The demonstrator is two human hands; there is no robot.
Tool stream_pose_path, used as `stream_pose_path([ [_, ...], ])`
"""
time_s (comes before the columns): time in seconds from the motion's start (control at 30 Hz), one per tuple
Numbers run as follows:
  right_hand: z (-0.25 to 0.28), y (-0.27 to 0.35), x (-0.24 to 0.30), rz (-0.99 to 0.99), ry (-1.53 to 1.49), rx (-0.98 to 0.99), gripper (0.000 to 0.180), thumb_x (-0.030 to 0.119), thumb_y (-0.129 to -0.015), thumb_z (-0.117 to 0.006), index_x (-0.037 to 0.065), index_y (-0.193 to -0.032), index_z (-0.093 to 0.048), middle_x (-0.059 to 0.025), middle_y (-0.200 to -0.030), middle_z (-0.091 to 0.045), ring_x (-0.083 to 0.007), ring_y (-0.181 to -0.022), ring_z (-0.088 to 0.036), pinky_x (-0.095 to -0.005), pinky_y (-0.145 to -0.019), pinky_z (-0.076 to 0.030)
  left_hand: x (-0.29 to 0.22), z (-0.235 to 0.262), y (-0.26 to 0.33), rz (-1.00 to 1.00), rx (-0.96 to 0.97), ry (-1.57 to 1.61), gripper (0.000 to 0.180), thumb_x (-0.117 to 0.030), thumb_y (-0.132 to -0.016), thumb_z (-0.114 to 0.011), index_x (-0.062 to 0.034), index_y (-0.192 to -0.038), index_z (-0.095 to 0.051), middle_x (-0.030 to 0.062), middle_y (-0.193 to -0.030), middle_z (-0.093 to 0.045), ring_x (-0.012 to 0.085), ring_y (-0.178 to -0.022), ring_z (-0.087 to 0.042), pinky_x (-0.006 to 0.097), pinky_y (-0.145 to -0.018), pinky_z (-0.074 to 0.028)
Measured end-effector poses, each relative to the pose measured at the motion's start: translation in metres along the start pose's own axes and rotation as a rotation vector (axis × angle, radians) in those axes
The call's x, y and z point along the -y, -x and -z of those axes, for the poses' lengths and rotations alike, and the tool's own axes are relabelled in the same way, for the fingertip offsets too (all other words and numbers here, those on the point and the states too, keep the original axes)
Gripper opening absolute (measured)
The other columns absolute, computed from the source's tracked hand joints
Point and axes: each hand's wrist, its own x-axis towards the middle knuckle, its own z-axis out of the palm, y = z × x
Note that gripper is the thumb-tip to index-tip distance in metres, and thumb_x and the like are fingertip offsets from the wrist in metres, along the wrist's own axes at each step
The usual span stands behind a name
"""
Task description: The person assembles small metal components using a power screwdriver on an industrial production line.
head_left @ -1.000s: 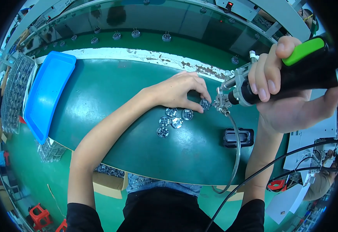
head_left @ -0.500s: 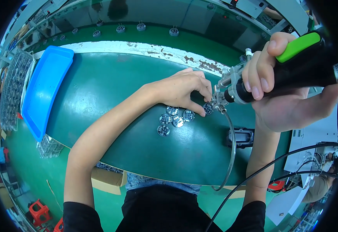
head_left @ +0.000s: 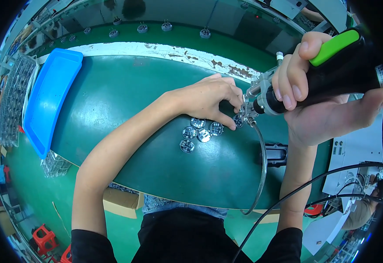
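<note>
My right hand [head_left: 318, 94] grips a black power screwdriver with a green trigger [head_left: 331, 70], its metal nose [head_left: 248, 109] pointing down-left at the green table. My left hand [head_left: 209, 98] rests fingers-down beside that nose, its fingertips pressing a small round circuit board [head_left: 238, 120]. Several more round circuit boards [head_left: 196, 131] lie in a loose cluster just below my left hand. A clear tube [head_left: 261, 166] loops from the screwdriver's nose toward the table's near edge.
A blue plastic tray [head_left: 46, 96] lies at the table's left end, with clear blister trays [head_left: 9, 101] beyond it. A black fixture [head_left: 275, 154] sits under my right wrist. More round parts [head_left: 167, 26] stand in a row on the far conveyor. A black cable [head_left: 288, 197] runs lower right.
The screwdriver's nose has come down closer to the board under my left fingertips. My left hand and the cluster of boards have barely shifted.
</note>
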Motion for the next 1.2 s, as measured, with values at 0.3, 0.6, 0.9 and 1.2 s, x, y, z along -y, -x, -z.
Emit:
stream_pose_path([
  [0.3, -0.001, -0.007, -0.004, 0.007, -0.02, 0.008, 0.107, 0.102, -0.079, -0.028, 0.003, -0.106, -0.056, -0.0017, -0.06, -0.051, -0.0085, -0.047, -0.051, -0.0214, -0.047, -0.042, -0.003, 0.0, -0.001, 0.041, 0.009, 0.016, 0.035, -0.039, -0.079, -0.087, -0.0093, -0.091, -0.074, 0.0, -0.105, -0.07, 0.0221, -0.109, -0.057, 0.038, -0.099, -0.039],
  [0.6, -0.004, -0.011, -0.004, 0.054, -0.043, 0.055, 0.103, 0.099, -0.081, -0.029, 0.003, -0.107, -0.056, -0.0014, -0.062, -0.052, -0.0087, -0.048, -0.051, -0.0216, -0.048, -0.042, -0.006, 0.005, -0.001, 0.076, 0.071, -0.005, 0.039, -0.038, -0.078, -0.087, -0.0106, -0.105, -0.079, 0.0011, -0.116, -0.071, 0.0233, -0.113, -0.055, 0.039, -0.1, -0.04],
  [0.9, 0.061, 0.045, 0.036, 0.093, -0.049, 0.117, 0.099, 0.095, -0.083, -0.03, 0.003, -0.109, -0.055, -0.0012, -0.063, -0.052, -0.0089, -0.049, -0.052, -0.0217, -0.049, -0.043, -0.004, 0.004, -0.005, 0.031, 0.009, 0.049, 0.042, -0.033, -0.073, -0.091, -0.0089, -0.094, -0.065, -0.0001, -0.09, -0.06, 0.024, -0.098, -0.056, 0.039, -0.093, -0.043],
  [1.2, -0.001, 0.005, 0.012, 0.128, -0.081, 0.183, 0.096, 0.092, -0.085, -0.031, 0.003, -0.11, -0.055, -0.001, -0.065, -0.052, -0.0091, -0.05, -0.053, -0.0219, -0.05, -0.044, -0.004, 0.006, -0.002, 0.059, 0.008, 0.061, 0.041, -0.032, -0.074, -0.091, -0.0087, -0.09, -0.062, 0.001, -0.09, -0.059, 0.0246, -0.097, -0.056, 0.04, -0.091, -0.043],
])
